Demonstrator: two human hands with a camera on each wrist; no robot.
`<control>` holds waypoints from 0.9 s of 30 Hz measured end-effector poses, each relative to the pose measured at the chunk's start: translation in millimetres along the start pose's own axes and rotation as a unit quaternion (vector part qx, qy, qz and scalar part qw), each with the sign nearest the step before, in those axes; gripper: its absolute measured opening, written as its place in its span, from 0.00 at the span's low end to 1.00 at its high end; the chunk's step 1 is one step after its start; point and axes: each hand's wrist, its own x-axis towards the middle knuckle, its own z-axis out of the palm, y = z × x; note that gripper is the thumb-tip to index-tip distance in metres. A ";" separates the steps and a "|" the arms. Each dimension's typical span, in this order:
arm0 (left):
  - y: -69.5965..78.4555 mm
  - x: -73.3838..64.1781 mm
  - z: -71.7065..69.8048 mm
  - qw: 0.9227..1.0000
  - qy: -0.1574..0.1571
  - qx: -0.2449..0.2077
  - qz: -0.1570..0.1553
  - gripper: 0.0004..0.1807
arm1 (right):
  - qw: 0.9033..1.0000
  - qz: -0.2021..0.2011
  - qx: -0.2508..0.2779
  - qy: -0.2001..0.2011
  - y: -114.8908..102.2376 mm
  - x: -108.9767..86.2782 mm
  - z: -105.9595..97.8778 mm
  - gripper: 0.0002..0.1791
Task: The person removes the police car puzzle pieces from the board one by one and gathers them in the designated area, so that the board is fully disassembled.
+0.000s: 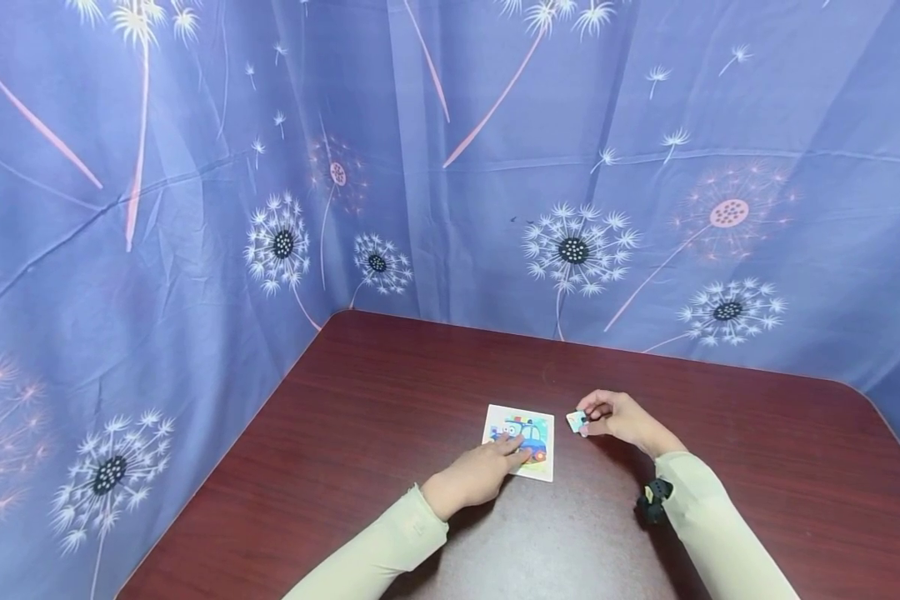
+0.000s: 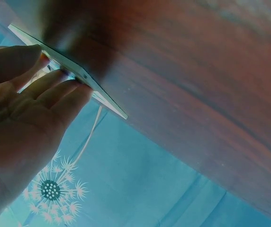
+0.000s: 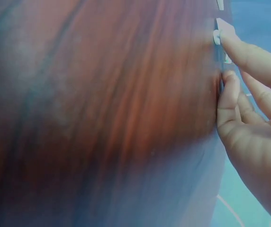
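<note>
A square jigsaw puzzle board (image 1: 521, 410) with a white border and a blue cartoon car lies on the table. My left hand (image 1: 478, 475) rests on its lower left part with fingers spread, covering some of the picture. In the left wrist view, those fingertips touch the face of the thin board (image 2: 111, 102). Just right of the board, my right hand (image 1: 622, 419) pinches a small light-blue and white puzzle piece (image 1: 574, 422) between thumb and fingers. The right wrist view catches only a pale edge of the piece (image 3: 225, 27); the fingers hide the rest.
The dark red-brown wooden table (image 1: 330, 433) has rounded far corners. Blue curtains (image 1: 465, 225) with dandelion prints hang along its back and left edges. A black object (image 1: 654, 502) is at the right sleeve's cuff.
</note>
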 end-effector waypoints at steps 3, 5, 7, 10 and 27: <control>-0.1 0.2 -1.0 1.000 -0.006 -0.004 -0.003 0.28 | 1.000 -0.009 0.009 0.000 -1.7 -1.5 -0.1 0.17; -0.1 0.3 -1.1 1.000 -0.006 -0.004 -0.002 0.28 | 0.999 -0.024 0.022 -0.004 -2.1 -2.7 -0.2 0.16; 0.0 0.3 -1.0 1.000 -0.005 -0.001 -0.001 0.29 | 0.998 -0.050 0.035 -0.009 -1.8 -4.1 -0.6 0.15; 0.6 0.4 -1.0 1.000 -0.002 0.005 0.003 0.29 | 0.997 -0.064 0.042 -0.010 0.2 -5.3 -1.6 0.12; 1.5 -1.0 -0.5 1.000 0.003 0.005 0.002 0.29 | 0.993 0.043 0.110 0.029 6.1 -14.7 -24.3 0.23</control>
